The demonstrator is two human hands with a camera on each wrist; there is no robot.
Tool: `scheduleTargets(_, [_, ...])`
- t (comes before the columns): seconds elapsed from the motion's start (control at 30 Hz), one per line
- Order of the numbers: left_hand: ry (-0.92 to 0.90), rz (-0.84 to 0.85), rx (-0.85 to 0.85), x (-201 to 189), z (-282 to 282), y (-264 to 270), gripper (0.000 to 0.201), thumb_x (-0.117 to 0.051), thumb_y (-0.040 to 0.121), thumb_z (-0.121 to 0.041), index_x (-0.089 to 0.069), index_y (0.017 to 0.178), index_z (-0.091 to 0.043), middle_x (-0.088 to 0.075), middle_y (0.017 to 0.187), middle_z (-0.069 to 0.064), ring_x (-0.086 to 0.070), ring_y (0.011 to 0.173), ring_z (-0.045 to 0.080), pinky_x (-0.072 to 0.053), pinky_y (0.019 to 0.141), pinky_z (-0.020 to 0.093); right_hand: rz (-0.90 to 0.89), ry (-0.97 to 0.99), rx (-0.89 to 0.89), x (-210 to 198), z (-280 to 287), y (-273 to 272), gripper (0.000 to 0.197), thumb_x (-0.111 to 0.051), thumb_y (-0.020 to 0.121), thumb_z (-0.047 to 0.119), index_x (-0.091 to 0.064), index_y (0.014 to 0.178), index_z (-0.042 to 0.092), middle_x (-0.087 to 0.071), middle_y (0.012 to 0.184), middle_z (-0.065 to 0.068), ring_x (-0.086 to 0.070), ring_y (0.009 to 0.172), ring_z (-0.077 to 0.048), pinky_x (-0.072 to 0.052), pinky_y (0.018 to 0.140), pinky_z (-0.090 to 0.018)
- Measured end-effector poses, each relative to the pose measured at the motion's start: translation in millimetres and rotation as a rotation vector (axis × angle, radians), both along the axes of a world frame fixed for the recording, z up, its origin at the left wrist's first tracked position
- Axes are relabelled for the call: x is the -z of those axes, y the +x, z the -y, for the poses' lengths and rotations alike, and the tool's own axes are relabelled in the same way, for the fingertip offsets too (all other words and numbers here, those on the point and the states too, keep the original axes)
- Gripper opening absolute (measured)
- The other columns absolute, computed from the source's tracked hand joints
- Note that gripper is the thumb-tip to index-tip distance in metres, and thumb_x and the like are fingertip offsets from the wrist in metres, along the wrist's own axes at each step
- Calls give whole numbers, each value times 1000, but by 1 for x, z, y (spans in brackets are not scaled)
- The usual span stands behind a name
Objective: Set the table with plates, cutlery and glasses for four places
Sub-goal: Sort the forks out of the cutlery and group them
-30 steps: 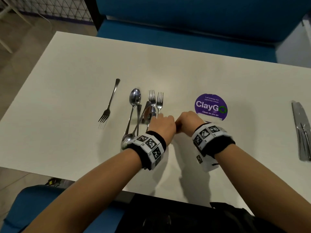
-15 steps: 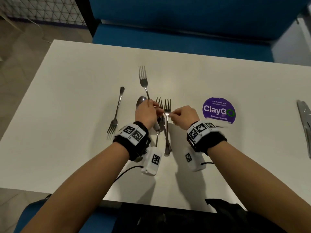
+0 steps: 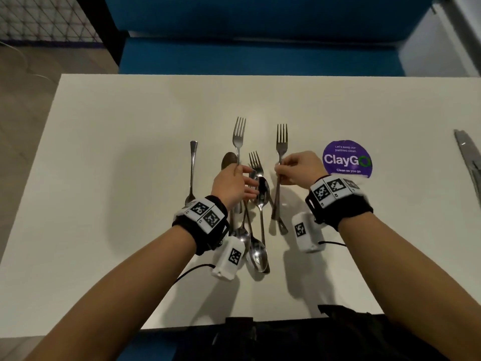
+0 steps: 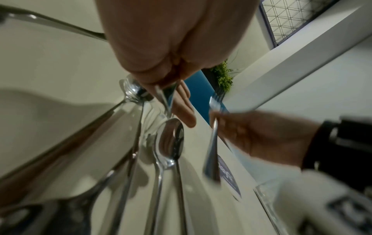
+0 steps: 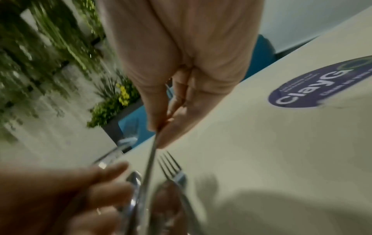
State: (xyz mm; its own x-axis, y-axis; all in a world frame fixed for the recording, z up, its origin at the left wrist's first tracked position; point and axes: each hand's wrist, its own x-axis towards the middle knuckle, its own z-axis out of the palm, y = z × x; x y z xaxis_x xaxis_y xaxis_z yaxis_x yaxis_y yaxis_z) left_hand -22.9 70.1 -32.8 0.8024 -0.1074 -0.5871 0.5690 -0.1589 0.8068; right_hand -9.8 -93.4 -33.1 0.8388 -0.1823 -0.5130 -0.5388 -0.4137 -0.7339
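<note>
My left hand (image 3: 235, 182) pinches the handle of a steel fork (image 3: 239, 132) raised above the white table (image 3: 130, 152), tines pointing away from me. My right hand (image 3: 296, 168) pinches a second fork (image 3: 282, 138) by its handle, tines also away; in the right wrist view this handle (image 5: 150, 160) runs down from my fingers. Between the hands lies a heap of cutlery: a third fork (image 3: 255, 162) and several spoons (image 3: 263, 191). One more fork (image 3: 192, 168) lies alone to the left, handle away from me.
A round purple ClayGo sticker (image 3: 347, 159) sits on the table right of my right hand. Knives (image 3: 468, 157) lie at the right edge. A blue bench (image 3: 260, 56) runs behind the far edge. No plates or glasses are in view.
Both hands rose from the cutlery heap, each lifting a fork. The left fork came up first, then the right one, and the hands moved apart.
</note>
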Motion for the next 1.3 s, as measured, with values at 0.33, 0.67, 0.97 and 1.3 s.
scheduleTargets(0.33, [-170, -91, -91, -3, 6, -9, 31, -26, 103, -24, -53, 92, -13, -37, 56, 0, -27, 33, 7, -22, 36, 15, 130, 66, -90, -9, -37, 1, 20, -75, 79, 15, -71, 92, 0, -66, 69, -7, -65, 60, -18, -58, 61, -22])
scheduleTargets(0.67, [-56, -17, -114, 4, -16, -5, 32, -32, 103, -31, -53, 83, -16, -35, 58, -4, -28, 43, 7, -25, 41, 19, -161, -455, -271, 26, -25, -33, 22, -82, 70, 17, -73, 87, 6, -72, 90, -8, -67, 86, -22, -54, 75, -28])
scheduleTargets(0.97, [-70, 8, -86, 6, -17, -16, 31, -30, 103, -28, -50, 82, -16, -39, 61, -1, -31, 46, 8, -30, 36, 16, -233, -524, -231, 32, -7, -35, 17, -69, 78, 16, -71, 85, 1, -70, 82, -12, -68, 77, -27, -52, 62, -28])
scheduleTargets(1.3, [-120, 61, -117, -1, -35, -19, 34, -27, 104, -32, -49, 88, -12, -65, 72, 11, -64, 50, 17, -54, 47, 28, 107, 337, -28, -25, -54, -19, 6, -62, 86, 1, -63, 83, 6, -64, 74, -9, -65, 66, -17, -59, 61, -21])
